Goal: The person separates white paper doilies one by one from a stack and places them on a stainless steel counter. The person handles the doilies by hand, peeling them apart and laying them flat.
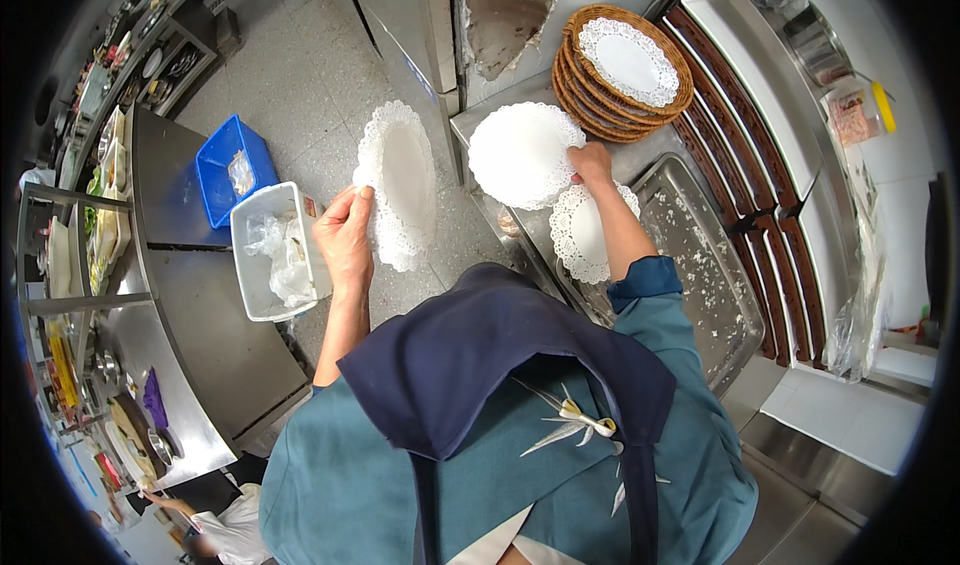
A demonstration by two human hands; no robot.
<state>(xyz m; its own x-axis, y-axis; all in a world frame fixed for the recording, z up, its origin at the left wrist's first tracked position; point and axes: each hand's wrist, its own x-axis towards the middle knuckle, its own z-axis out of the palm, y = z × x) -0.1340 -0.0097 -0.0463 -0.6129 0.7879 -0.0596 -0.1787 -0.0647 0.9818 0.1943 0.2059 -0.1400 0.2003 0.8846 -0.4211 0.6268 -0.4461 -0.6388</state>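
Observation:
My left hand (345, 231) pinches the edge of lace-edged white paper doilies (409, 167), held upright over the floor; I cannot tell how many layers there are. Between the thumb and fingers of my right hand (591, 163) is the edge of a round white paper doily (517, 156), above the steel counter. Another paper doily (585, 238) lies partly under my right forearm. Just beyond that hand stands a stack of round wicker baskets (600, 118), the top one lined with a lace paper doily (630, 62).
A steel tray (694, 265) with white crumbs sits right of my forearm. Brown-and-white trays (750, 114) are stacked behind it. Left are a blue bin (221, 152), a white bin (240, 265) with plastic bags, and a steel worktop (202, 422). A person (232, 516) is at lower left.

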